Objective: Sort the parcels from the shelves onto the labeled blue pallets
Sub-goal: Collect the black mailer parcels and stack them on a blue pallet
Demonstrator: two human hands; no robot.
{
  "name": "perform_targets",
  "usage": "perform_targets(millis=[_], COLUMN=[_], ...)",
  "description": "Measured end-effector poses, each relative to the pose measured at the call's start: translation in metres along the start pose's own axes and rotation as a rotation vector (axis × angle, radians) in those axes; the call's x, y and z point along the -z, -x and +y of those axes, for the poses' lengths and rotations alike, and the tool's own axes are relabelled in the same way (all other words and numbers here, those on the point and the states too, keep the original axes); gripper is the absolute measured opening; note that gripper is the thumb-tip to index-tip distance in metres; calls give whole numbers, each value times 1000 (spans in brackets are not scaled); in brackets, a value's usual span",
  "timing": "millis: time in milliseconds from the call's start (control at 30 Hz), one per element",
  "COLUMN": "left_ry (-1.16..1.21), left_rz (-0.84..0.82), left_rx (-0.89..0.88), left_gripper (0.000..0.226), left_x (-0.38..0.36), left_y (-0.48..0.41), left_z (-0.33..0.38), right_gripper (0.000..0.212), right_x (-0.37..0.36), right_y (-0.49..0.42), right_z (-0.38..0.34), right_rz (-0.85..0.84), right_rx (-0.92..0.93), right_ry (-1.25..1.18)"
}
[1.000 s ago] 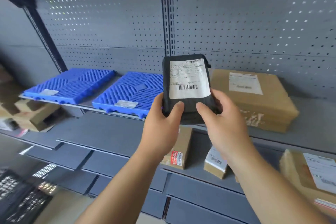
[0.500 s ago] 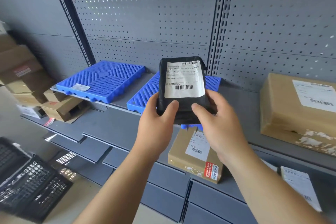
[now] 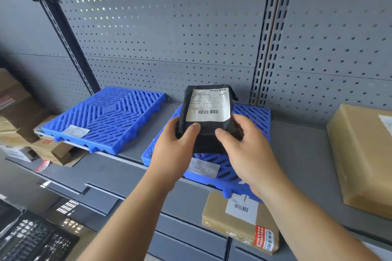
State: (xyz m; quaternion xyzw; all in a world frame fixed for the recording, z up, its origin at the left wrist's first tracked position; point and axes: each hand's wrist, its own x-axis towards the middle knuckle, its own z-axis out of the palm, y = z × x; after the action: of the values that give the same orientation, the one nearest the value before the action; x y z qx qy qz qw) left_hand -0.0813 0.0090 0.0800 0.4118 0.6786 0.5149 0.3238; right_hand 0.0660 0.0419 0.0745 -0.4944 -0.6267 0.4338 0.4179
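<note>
SORTING IN PROGRESS: A person holds a black parcel (image 3: 204, 118) upright at the centre of the frame, its white shipping label facing the camera. The parcel is over a blue pallet (image 3: 252, 115) that lies on a grey shelf (image 3: 297, 144). The left hand (image 3: 176, 150) and right hand (image 3: 244, 150) each take a lower corner. Each grip is closed on the parcel, thumb pressed to the front and fingers curled behind. The parcel appears to hang above the pallet rather than rest on it.

A paper tag (image 3: 203, 167) sits on the pallet's front edge at 6 o'clock of the parcel. A second blue pallet (image 3: 110, 116) with its own tag lies at 9 o'clock. The print on both tags is too small to read.

A large brown box (image 3: 364, 154) waits on the same shelf at 3 o'clock, and a smaller one (image 3: 237, 218) on the shelf below at 5 o'clock.

The step in hand looks like matching the parcel to a destination. The next move calls for checking the parcel's label against the tags. The parcel then has to be tipped flat and lowered onto the pallet below, or carried toward 9 o'clock if that tag matches.
</note>
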Motion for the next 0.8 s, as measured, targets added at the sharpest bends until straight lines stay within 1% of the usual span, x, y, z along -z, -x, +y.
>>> perform_targets(millis=[67, 300, 467, 567, 667, 733, 800], left_ry=[-14, -56, -110, -117, -126, -133, -124], left_rz=[-30, -190, -261, -299, -335, -354, -360], left_rx=[-13, -57, -95, -114, -113, -108, -105], left_gripper=[6, 4, 8, 11, 12, 10, 9], left_x=[5, 34, 47, 53, 59, 64, 67], left_y=[-18, -68, -90, -94, -95, -98, -100], left_z=[-4, -16, -24, -26, -27, -28, -29], right_gripper=[29, 8, 11, 13, 7, 22, 27], right_x=[-9, -50, -76, -84, -88, -91, -93], right_y=[-9, -23, -23, -22, -19, -18, -18], right_z=[0, -7, -10, -9, -11, -15, -18], right_rz=[29, 122, 220, 242, 255, 232, 225], right_rx=[-20, -64, -81, -110, -151, -167, -186], right_ry=[31, 51, 68, 82, 98, 100, 106])
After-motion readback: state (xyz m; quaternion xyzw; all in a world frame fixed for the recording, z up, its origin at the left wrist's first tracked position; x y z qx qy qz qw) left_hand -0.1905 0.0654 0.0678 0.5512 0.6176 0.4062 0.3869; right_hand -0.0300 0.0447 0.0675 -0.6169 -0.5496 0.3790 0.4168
